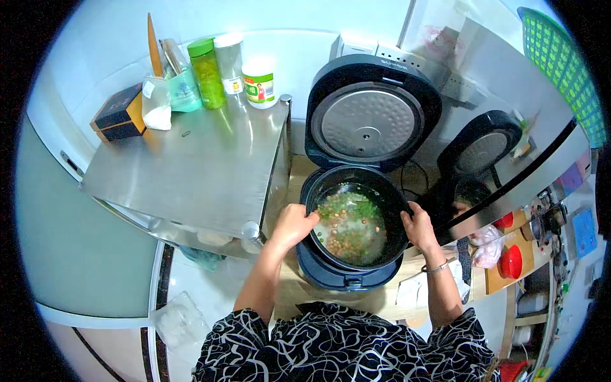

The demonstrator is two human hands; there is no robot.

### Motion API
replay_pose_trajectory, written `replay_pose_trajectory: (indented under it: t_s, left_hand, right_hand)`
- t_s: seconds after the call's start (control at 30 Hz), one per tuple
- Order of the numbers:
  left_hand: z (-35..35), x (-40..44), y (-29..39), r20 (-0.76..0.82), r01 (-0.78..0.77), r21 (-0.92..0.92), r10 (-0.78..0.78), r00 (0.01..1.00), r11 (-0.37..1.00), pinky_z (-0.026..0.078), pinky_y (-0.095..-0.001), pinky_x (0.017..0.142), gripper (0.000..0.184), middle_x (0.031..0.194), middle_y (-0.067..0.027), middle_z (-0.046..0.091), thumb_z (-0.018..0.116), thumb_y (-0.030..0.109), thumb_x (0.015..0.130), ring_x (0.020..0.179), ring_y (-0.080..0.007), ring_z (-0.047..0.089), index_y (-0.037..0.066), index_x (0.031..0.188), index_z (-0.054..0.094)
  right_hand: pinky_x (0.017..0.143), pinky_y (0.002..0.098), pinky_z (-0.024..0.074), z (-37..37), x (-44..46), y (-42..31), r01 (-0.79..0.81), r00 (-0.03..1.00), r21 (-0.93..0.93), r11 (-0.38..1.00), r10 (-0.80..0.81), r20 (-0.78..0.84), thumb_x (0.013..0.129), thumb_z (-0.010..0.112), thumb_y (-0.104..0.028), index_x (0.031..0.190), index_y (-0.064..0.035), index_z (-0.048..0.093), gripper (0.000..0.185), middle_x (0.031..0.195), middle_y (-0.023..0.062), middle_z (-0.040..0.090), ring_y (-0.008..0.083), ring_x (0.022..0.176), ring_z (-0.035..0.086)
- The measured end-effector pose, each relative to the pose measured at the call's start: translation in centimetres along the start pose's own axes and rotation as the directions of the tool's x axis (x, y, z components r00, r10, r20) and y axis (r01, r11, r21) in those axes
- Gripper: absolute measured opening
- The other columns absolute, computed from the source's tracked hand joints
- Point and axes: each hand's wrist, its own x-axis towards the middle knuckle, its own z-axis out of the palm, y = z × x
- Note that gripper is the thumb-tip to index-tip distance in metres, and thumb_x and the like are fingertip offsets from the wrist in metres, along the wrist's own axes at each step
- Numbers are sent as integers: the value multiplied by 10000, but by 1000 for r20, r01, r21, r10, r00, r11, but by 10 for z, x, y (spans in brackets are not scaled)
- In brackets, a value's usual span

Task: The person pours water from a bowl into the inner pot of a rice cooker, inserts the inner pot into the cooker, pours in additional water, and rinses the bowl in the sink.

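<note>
A dark inner pot (396, 219) is at the opening of a black rice cooker (318, 270), tilted slightly; I cannot tell how far it sits inside. My left hand (294, 226) grips its left rim, thumb over the edge. On the opposite side, my right hand (419, 228) holds the right rim, fingers mostly hidden behind the wall. Cloudy liquid with brown beans or nuts, green peas and chopped greens (353, 223) fills the lower part of the pot. The cooker's lid (369, 121) stands upright behind it, showing its round metal inner plate.
A steel shelf (191, 172) on the left carries a green-lidded jar (207, 73), a white tub (259, 83) and a dark box (121, 114). A glossy reflective panel (503, 83) rises close on the right. Beyond are a red bowl (511, 261) and a green basket (566, 76).
</note>
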Motion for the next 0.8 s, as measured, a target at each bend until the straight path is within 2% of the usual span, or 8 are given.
replay_pose_trajectory:
  t_s: [0.03, 0.1, 0.13, 0.37, 0.43, 0.5, 0.57, 0.8]
  left_hand:
    - [1, 0, -1, 7, -1, 0, 1, 1000, 1000, 446, -399, 579, 347, 594, -253, 539, 551, 266, 697, 587, -345, 578, -78, 653, 565]
    - [1, 2, -3, 47, 23, 103, -28, 999, 994, 441, -418, 644, 357, 681, -281, 541, 538, 280, 696, 701, -387, 573, -74, 700, 585]
    - [2, 2, -5, 70, 27, 121, -36, 997, 992, 445, -420, 670, 358, 716, -284, 551, 533, 281, 697, 729, -380, 578, -72, 703, 588]
    - [16, 12, -26, 81, 48, 216, -67, 994, 975, 446, -426, 699, 355, 772, -262, 578, 533, 291, 700, 766, -382, 578, -54, 739, 604]
    - [16, 12, -26, 68, 62, 298, -86, 994, 953, 448, -428, 693, 358, 782, -252, 584, 533, 303, 703, 772, -376, 580, -43, 752, 611]
    - [16, 15, -30, 81, 72, 298, -100, 992, 952, 449, -426, 698, 362, 784, -247, 587, 534, 311, 703, 775, -373, 581, -38, 755, 614]
    - [17, 16, -32, 95, 82, 299, -115, 989, 951, 451, -425, 702, 365, 786, -242, 589, 535, 319, 704, 778, -370, 582, -33, 758, 617]
    - [7, 9, -9, 89, 72, 483, -130, 987, 873, 459, -416, 712, 360, 793, -228, 597, 539, 322, 708, 787, -354, 589, -23, 762, 625]
  right_hand:
    - [771, 409, 435, 1, -2, 2, -6, 1000, -57, 998, 6, 11, 812, 503, -227, 1140, 16, 440, 413, 946, 254, 559, 378, 892, 544]
    - [771, 416, 434, 6, -5, 1, 42, 999, -131, 991, -45, -21, 815, 493, -231, 1146, 8, 437, 412, 928, 256, 564, 380, 887, 544]
    - [751, 433, 435, 6, -7, -1, 17, 1000, -161, 987, -19, -14, 818, 482, -232, 1145, 0, 434, 403, 880, 256, 573, 390, 848, 551]
    - [685, 463, 441, 15, -13, -4, 8, 999, -308, 951, 3, 37, 832, 446, -260, 1137, -10, 420, 395, 783, 251, 581, 395, 754, 564]
    - [649, 465, 449, 19, -13, 1, 23, 999, -329, 944, -9, 44, 833, 444, -265, 1139, -8, 413, 401, 744, 238, 586, 388, 711, 571]
    - [610, 461, 455, 21, -14, 1, 48, 998, -368, 928, -32, 49, 831, 446, -258, 1145, -3, 406, 407, 702, 221, 588, 376, 663, 577]
    - [597, 458, 457, 22, -14, 0, 57, 998, -384, 921, -45, 41, 829, 448, -252, 1142, -2, 409, 402, 687, 218, 588, 370, 647, 579]
    - [573, 453, 462, 23, -16, -6, 46, 999, -449, 892, -33, 36, 827, 446, -251, 1129, -4, 416, 390, 649, 202, 587, 364, 619, 581]
